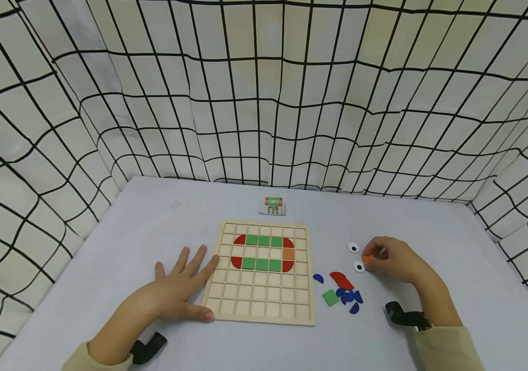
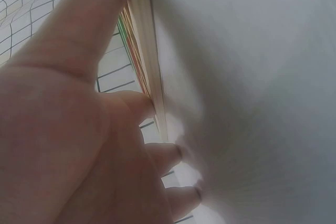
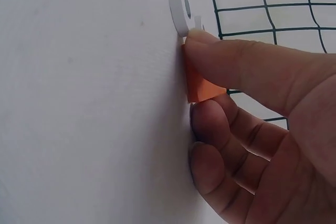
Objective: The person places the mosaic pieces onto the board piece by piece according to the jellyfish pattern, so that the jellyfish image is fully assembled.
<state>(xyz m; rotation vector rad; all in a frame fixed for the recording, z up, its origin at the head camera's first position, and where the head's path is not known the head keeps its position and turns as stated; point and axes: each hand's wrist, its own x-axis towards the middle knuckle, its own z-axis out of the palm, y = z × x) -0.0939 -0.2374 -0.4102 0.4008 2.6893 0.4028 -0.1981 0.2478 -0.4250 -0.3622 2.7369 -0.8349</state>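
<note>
My right hand [image 1: 396, 260] pinches an orange square tile [image 3: 198, 83] between thumb and fingers, low over the table beside two white round eye pieces [image 1: 353, 248]. My left hand [image 1: 178, 286] lies with fingers spread at the left edge of a wooden grid board [image 1: 259, 311]; its thumb and a fingertip touch the frame. On the board, green squares [image 1: 261, 264] form two rows with red quarter-round pieces [image 1: 288, 266] at their ends. One orange square [image 1: 289, 254] sits on the right side between the rows. In the left wrist view the board's edge [image 2: 149, 61] runs alongside the fingers.
Right of the board lie a green square [image 1: 331, 297], red pieces [image 1: 341, 281] and several blue half-round pieces [image 1: 349, 296]. A small pattern card [image 1: 273, 204] lies behind the board. Black netting [image 1: 282, 103] over white cloth surrounds the table [image 1: 166, 206] at back and sides.
</note>
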